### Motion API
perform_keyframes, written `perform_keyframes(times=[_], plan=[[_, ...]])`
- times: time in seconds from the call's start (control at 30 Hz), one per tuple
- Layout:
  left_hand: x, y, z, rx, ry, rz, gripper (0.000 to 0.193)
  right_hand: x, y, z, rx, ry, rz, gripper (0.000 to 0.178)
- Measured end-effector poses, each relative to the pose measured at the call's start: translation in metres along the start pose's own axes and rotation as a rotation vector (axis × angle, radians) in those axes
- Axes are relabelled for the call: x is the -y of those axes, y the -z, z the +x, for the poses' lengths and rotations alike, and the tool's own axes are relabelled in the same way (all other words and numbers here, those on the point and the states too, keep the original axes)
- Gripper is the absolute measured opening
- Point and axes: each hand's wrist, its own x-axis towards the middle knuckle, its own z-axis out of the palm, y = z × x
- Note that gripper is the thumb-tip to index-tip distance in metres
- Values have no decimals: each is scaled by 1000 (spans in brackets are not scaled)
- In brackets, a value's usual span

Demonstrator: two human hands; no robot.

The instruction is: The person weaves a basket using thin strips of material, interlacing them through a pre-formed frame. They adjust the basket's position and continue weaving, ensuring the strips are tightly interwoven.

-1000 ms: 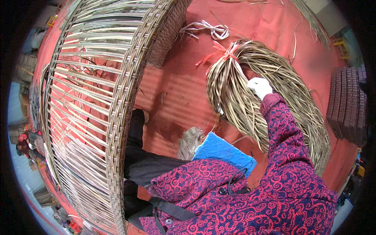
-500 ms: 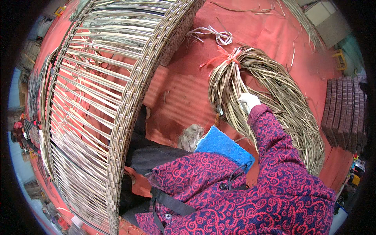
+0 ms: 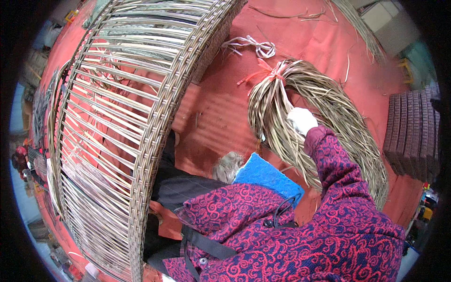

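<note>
My right hand (image 3: 302, 121), in a white glove, is closed on strands near the tied end of a long bundle of brown and tan weaving strands (image 3: 350, 115). A pinkish-red tie (image 3: 271, 73) holds the bundle together at its upper left. The bundle lies looped on the red floor covering. To my left stands a large curved woven frame (image 3: 155, 117), with a braided edge and rows of pale strands stretched across it. My left hand does not show; a small white patch at the lower edge is too cut off to name.
A blue pad (image 3: 270, 177) lies beside my lap, next to a grey fluffy clump (image 3: 228, 167). White ties (image 3: 256, 47) lie beyond, on the red floor covering (image 3: 206, 105). Brown woven panels (image 3: 411, 134) stand stacked at the right, and cardboard (image 3: 392, 28) at the far right.
My right hand has shifted slightly right along the bundle, and its sleeve has moved right too. The bundle's tied end sits a little lower and further left in view. The white patch has appeared below.
</note>
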Motion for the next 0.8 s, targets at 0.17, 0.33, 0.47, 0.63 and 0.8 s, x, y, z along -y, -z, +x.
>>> perform_keyframes(times=[0.17, 0.33, 0.47, 0.63, 0.8], plan=[[-28, 36, -19, -201, -80, -46, 34, 84, 76, -9, -126, -16, 253, 25], [-85, -15, 13, 376, -793, -145, 37, 188, 160, -19, -216, 425, 193, 19], [-132, -70, 19, 615, -961, -238, 53, 269, 229, -28, -491, 746, 666, 13], [-155, -54, 21, 813, -629, -968, 65, 359, 319, -51, -161, 1103, 987, 17], [-135, -19, 33, 925, -580, -1041, 50, 426, 390, -80, -136, 1577, 841, 21]])
